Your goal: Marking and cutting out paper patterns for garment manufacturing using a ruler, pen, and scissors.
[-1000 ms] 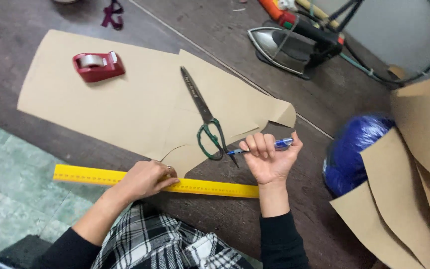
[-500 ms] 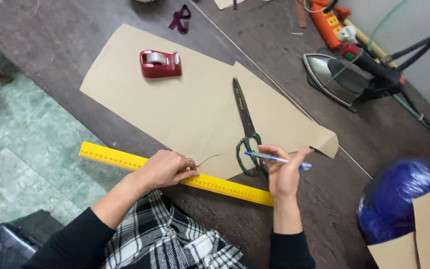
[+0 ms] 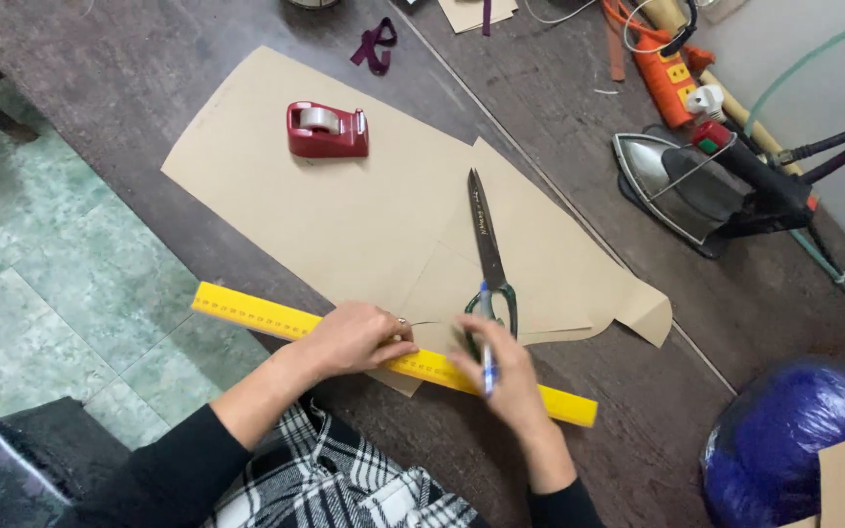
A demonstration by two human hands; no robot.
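The left hand point(image 3: 349, 337) presses flat on the yellow ruler point(image 3: 393, 360), fingers spread, closed on nothing. The right hand point(image 3: 501, 376) pinches a blue pen point(image 3: 487, 342) in a narrow grip; the hand is blurred, so the tip's contact with the brown paper point(image 3: 364, 215) cannot be confirmed.

Risks:
- The ruler overhangs the table edge point(image 3: 198, 249) at its left end; uneven pressure could pivot it and skew a line.
- The scissors point(image 3: 489, 249) lie on the paper, handles touching the pen hand; a nudge could shift the sheet.

Clearance: open paper runs toward the red tape dispenser point(image 3: 327, 130). The iron point(image 3: 682, 186) sits well apart to the right.
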